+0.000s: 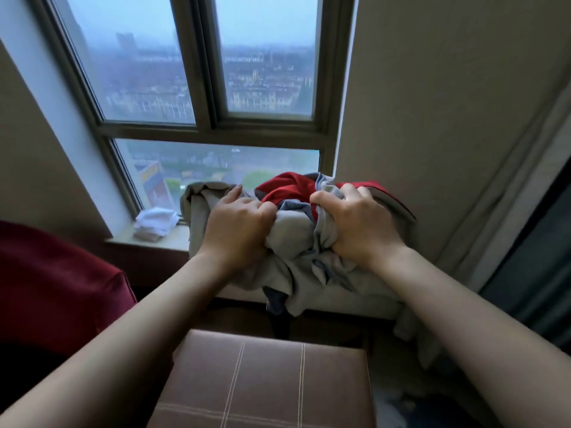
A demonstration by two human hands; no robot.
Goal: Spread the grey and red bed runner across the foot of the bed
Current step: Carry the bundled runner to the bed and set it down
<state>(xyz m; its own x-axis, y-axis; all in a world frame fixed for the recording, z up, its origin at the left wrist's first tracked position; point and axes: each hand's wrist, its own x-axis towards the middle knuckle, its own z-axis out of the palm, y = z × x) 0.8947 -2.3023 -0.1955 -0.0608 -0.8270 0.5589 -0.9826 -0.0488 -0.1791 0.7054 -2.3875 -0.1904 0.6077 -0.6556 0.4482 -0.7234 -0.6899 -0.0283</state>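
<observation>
Much of the bed runner [296, 239] is hard to read: it is crumpled into a tight bundle, so its length and pattern are lost in the folds, and its underside is hidden behind both hands. The fingertips of the left hand [238, 223] and the right hand [361, 223] are buried in the cloth; only the knuckles, the backs of the hands and the thumbs show. Both hands are curled hard round handfuls of the fabric, the left on the grey side, the right where grey meets red. Whether the bundle rests on the windowsill [173, 239] or is held just above it cannot be told.

The runner is mostly pale grey, with a bright red panel bunched at the top and strips of darker blue-grey between them. It sits at the right end of the sill, against the lower pane of the window [210, 88] and the wall, and a grey and dark tail hangs down over the ledge's front.

A folded white cloth [156, 220] lies on the sill to the left, apart from the runner. A red armchair [55, 288] is cut off at the left edge, a brown stitched stool [268, 381] by the bottom edge, and a pale curtain [509, 180] hangs at the right
</observation>
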